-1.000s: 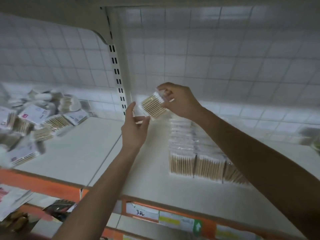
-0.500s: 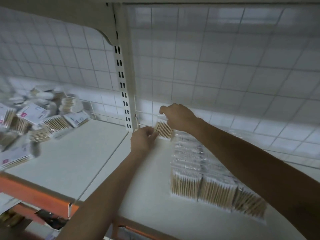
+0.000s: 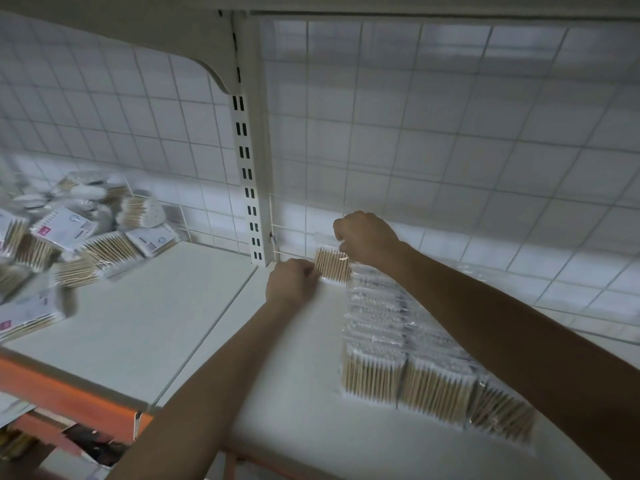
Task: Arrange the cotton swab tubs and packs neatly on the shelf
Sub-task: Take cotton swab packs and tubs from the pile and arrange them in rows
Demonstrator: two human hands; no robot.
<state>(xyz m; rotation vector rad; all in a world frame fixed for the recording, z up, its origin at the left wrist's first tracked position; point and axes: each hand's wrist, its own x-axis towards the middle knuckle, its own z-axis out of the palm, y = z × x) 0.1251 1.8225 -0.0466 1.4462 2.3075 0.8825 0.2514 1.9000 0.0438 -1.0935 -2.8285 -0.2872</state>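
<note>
Step in hand: seating one pack [image 3: 332, 268] upright at the back of the shelf [image 3: 173, 323], at the rear end of the lined row [image 3: 398, 341]. Right hand [image 3: 367, 239] pinches its top. Left hand [image 3: 292, 282], fingers curled, holds its left edge. Next, probably: square it to the row, let go, fetch from the loose pile [image 3: 86, 244].
</note>
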